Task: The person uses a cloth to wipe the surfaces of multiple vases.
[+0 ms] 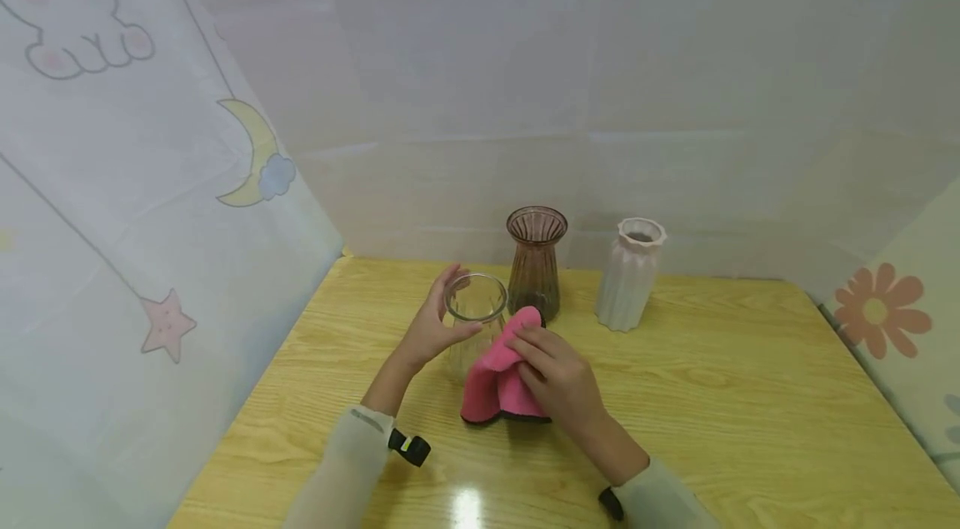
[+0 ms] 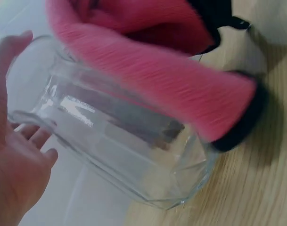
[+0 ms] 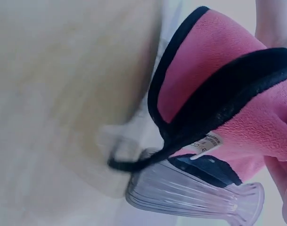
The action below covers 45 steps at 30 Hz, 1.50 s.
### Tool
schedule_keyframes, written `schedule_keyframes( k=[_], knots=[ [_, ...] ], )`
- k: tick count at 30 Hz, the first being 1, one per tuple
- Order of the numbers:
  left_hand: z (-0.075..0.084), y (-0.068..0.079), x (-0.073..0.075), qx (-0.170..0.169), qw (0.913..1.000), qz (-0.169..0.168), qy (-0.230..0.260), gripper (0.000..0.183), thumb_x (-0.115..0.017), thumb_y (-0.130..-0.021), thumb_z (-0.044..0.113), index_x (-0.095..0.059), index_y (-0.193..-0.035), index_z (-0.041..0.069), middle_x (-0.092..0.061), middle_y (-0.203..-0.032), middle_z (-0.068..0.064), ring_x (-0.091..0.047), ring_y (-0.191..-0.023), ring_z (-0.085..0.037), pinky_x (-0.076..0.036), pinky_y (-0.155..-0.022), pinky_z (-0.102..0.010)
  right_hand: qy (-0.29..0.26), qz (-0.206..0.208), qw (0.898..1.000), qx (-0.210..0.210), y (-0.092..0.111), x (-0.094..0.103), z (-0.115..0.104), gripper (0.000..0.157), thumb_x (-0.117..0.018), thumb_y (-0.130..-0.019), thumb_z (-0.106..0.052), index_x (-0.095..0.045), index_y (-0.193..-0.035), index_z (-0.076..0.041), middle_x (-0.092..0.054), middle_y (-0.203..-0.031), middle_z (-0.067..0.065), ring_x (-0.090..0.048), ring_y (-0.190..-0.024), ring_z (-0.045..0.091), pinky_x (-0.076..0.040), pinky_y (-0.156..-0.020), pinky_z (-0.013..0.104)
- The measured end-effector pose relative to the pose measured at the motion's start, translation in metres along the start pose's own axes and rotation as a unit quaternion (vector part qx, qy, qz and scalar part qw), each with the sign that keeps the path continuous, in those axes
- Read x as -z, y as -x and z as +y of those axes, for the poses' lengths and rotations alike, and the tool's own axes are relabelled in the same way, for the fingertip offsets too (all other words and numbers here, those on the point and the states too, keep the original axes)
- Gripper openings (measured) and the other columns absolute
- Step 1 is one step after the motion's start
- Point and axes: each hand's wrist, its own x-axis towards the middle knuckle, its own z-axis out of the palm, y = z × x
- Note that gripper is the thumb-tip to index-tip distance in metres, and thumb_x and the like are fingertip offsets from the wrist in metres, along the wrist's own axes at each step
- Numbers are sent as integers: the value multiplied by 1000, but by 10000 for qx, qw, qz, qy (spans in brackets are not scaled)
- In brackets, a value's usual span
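Observation:
A clear glass vase (image 1: 467,346) stands on the table, its wide rim facing up. My left hand (image 1: 433,329) holds it near the neck, thumb on the near side and fingers around the far left. In the left wrist view the clear vase (image 2: 119,136) shows its ribbed body and faceted base. My right hand (image 1: 558,375) grips a pink cloth (image 1: 498,383) with dark edging, held against the right side of the vase. A dark loop and a small white label (image 3: 207,143) show on the cloth in the right wrist view. The cloth hides part of the vase.
Just behind the clear vase stands a brownish-purple ribbed glass vase (image 1: 535,271). Farther right is a white pleated vase (image 1: 632,275). The wooden table (image 1: 720,396) ends at a pale sheet wall (image 1: 585,96) at the back, with patterned sheets on both sides.

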Motion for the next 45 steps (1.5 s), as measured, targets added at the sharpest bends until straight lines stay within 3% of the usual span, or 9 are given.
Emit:
schedule_keyframes(
  k=[3, 5, 8, 12, 20, 31, 38, 45],
  knots=[
    [4, 0, -6, 73, 9990, 333, -292, 98, -81, -86, 15, -17, -160, 8, -36, -158, -14, -37, -144, -34, -21, -119, -61, -4, 255, 9996, 108, -7, 0, 2, 30, -55, -106, -23, -77, -112, -4, -74, -113, 13, -70, -105, 31, -53, -97, 35],
    [6, 0, -9, 109, 9985, 416, -336, 94, -79, -86, 9, -21, -159, 8, -40, -156, -15, -42, -141, -36, -27, -116, -60, -22, 356, 9992, 157, -10, -2, 4, 28, -57, -105, -21, -77, -112, -3, -74, -113, 14, -70, -106, 33, -53, -98, 36],
    [7, -1, -10, 134, 9986, 431, -283, 91, -77, -86, 1, -22, -158, 7, -40, -156, -18, -44, -139, -39, -33, -113, -61, -44, 317, 9993, 196, -12, -8, 7, 19, -67, -98, -12, -77, -112, -3, -74, -114, 15, -69, -108, 34, -53, -98, 39],
    [5, -2, -9, 127, 9993, 344, -99, 90, -75, -85, -3, -21, -157, 4, -39, -156, -21, -42, -141, -42, -35, -111, -61, -64, 185, 9996, 216, -10, -16, 9, 29, -78, -83, -1, -77, -113, -4, -74, -115, 15, -69, -109, 34, -55, -95, 41],
    [3, -3, -9, 174, 9997, 175, 64, 83, -77, -89, 8, -27, -155, 9, -43, -155, -13, -45, -141, -34, -28, -116, -60, 25, -89, 9999, 78, -5, -22, 9, 42, -82, -73, 4, -78, -113, -7, -74, -114, 12, -71, -107, 29, -57, -90, 40],
    [0, -5, -3, 61, 9996, -172, 236, 82, -77, -90, 12, -27, -155, 8, -41, -155, -16, -42, -142, -38, -19, -119, -62, 356, -582, 9977, 59, -4, -17, 3, 34, -87, -71, 1, -80, -103, -6, -75, -109, 10, -71, -103, 25, -58, -86, 38],
    [-1, -6, 0, 6, 9987, -355, 374, 84, -79, -90, 18, -28, -156, 10, -41, -155, -16, -42, -142, -39, -20, -119, -63, 599, -853, 9945, 51, 0, -15, 0, 32, -87, -70, -2, -80, -100, -7, -75, -106, 7, -71, -101, 23, -59, -84, 36],
    [-2, -8, 4, -17, 9975, -548, 448, 83, -77, -91, 18, -27, -157, 11, -39, -157, -16, -40, -143, -40, -22, -117, -64, 617, -1427, 9874, -302, 7, -14, -2, 34, -88, -70, -2, -80, -101, -9, -75, -107, 5, -71, -101, 20, -59, -84, 34]
  ],
)
